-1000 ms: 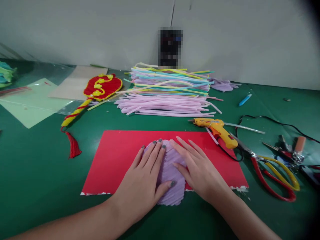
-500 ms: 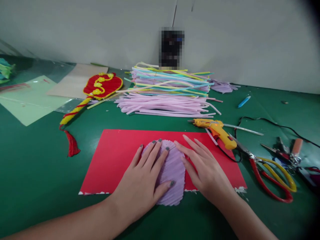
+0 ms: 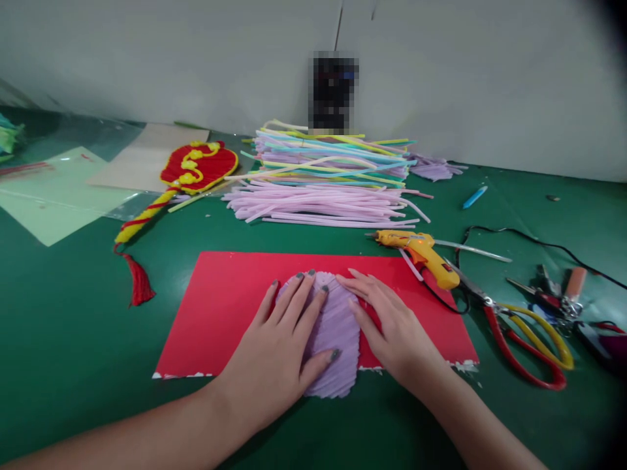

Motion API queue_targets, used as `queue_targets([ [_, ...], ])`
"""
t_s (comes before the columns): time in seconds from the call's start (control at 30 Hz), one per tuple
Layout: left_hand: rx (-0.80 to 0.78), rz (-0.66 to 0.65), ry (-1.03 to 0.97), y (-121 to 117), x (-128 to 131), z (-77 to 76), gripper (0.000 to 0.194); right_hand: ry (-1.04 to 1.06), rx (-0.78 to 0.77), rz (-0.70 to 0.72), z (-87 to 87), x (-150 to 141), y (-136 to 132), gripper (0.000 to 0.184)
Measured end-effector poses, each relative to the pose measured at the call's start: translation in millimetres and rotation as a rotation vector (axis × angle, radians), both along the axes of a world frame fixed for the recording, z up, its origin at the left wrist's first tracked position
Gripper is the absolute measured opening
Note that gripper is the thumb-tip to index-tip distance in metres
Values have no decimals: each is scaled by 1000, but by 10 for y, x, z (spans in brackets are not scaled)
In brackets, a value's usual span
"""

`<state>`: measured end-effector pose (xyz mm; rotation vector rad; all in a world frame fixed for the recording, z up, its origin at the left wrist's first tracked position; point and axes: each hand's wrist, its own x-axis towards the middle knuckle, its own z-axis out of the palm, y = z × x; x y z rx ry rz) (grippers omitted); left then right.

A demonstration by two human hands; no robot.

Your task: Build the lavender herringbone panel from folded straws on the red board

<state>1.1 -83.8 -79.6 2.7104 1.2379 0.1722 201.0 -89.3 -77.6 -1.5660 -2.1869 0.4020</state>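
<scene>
A lilac oval piece (image 3: 336, 346), made of pipe cleaners laid side by side, lies partly on a red sheet (image 3: 215, 307) and hangs over its near edge. My left hand (image 3: 274, 349) rests flat on the oval's left half, fingers spread, covering much of that side. At the oval's upper right edge, my right hand (image 3: 396, 326) touches the rim with its fingertips; its fingers are stretched out, and nothing shows in its grasp. Beyond the sheet lie bundled lilac pipe cleaners (image 3: 313, 202) and a pile of mixed-colour ones (image 3: 337, 160).
A yellow glue gun (image 3: 418, 251) lies across the sheet's upper right corner. Right of it are scissors (image 3: 526, 346), keys (image 3: 563, 300) and a blue pen (image 3: 475, 197). A red and yellow fan (image 3: 200, 166) with a tassel lies at the left near a pale green sheet (image 3: 53, 202).
My right hand's fingers have drawn closer together at the oval's edge. My left hand keeps its place on the oval. The whole view has shifted slightly.
</scene>
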Motion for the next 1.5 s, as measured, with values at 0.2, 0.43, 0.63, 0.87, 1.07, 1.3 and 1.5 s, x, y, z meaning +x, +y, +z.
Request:
queue_targets([
  [0.2, -2, -5, -2, 2, -5, -10, 66, 96, 1, -52, -12, -15, -10, 33],
  [0.43, 1, -7, -14, 4, -5, -4, 64, 128, 107, -103, -19, -5, -37, 33],
  [0.63, 17, -4, -29, -1, -10, -16, 65, 126, 71, -69, -2, -27, -16, 30],
  [0.87, 31, -6, -26, 3, -14, -18, 65, 141, 49, -85, 7, -29, -5, 30],
  [1.07, 28, -9, -23, 5, -12, -19, 64, 101, 62, -89, 6, -37, -8, 31],
  [1.3, 10, -9, 6, 7, -6, -9, 65, 115, 0, -102, 8, -25, -10, 29],
  [1.5, 11, -9, 0, 7, -4, -1, 64, 143, -50, -104, 12, -6, -13, 30],
])
